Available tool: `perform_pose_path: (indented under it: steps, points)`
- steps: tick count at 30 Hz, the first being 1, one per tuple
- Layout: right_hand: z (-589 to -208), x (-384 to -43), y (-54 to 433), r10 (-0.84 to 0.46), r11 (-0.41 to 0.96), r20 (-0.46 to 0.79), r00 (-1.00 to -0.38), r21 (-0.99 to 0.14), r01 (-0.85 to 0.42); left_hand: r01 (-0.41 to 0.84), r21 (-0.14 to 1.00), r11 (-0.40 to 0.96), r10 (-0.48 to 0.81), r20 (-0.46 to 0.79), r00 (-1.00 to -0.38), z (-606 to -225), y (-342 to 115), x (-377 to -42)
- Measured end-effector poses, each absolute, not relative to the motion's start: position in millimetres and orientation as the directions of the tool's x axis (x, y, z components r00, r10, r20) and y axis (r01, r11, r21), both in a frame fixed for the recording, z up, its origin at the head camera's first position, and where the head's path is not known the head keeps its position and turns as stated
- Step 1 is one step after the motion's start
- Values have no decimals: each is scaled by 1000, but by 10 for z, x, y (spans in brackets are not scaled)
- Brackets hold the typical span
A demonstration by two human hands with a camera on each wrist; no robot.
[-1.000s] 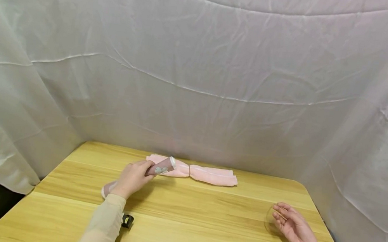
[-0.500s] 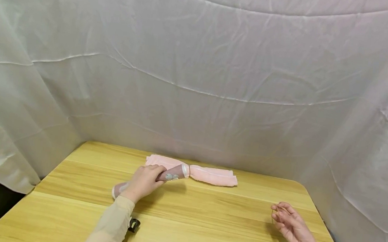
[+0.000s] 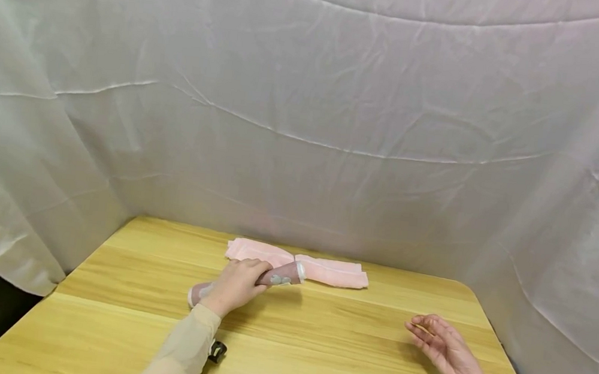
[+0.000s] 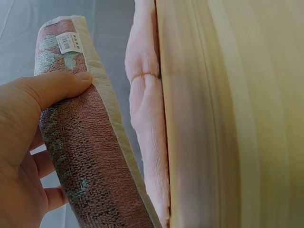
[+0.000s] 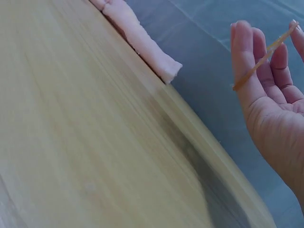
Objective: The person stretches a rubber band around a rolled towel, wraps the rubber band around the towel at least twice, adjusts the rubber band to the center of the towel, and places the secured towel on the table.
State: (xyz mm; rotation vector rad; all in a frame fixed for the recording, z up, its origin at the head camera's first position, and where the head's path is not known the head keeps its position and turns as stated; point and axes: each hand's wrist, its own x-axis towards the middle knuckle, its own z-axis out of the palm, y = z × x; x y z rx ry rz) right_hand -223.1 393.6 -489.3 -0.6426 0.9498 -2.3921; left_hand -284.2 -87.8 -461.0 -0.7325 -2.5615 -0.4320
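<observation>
My left hand (image 3: pixel 238 283) grips a rolled mauve towel (image 3: pixel 282 274) around its middle. The roll has pale grey-green motifs, a whitish edge and a white label near one end, seen in the left wrist view with the thumb (image 4: pixel 71 85) pressing on it. Below the roll, a shadow falls on the table. At the right, my right hand (image 3: pixel 446 349) is raised with relaxed, spread fingers. A tan rubber band (image 5: pixel 261 61) is looped over its digits and stretched between them. Behind the mauve roll lies a pink towel (image 3: pixel 337 272), rolled and cinched at mid-length by a thin band.
The wooden table (image 3: pixel 316 351) has a rounded far right corner. Grey-white curtains (image 3: pixel 303 151) hang behind it and along both sides. A small black device (image 3: pixel 217 351) sits at the left sleeve.
My left hand has moved right with the mauve towel, whose right end now overlaps the pink towel's middle. The rubber band hung as a loose loop from my right hand; now it is stretched.
</observation>
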Motion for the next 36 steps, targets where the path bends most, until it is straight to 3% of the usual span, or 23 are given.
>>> perform_pose_path:
  steps: [10,22,27,36]
  points:
    - [-4794,-2214,3798,-610,-600,243,-754,-763,240,564,200,801,421,481,-769,-4551,-657,-2808]
    - [-4727,-2217,3540,-551,-594,276,-788,-792,138,559,238,794,379,524,-762,-4517,-418,-2711]
    - [-4706,-2228,3364,-528,-628,302,-794,-768,125,544,271,794,318,577,-752,-4540,-311,-2669]
    - [-4663,-2223,2999,-410,-641,262,-874,-764,71,480,358,801,122,688,-715,-4633,-120,-2589]
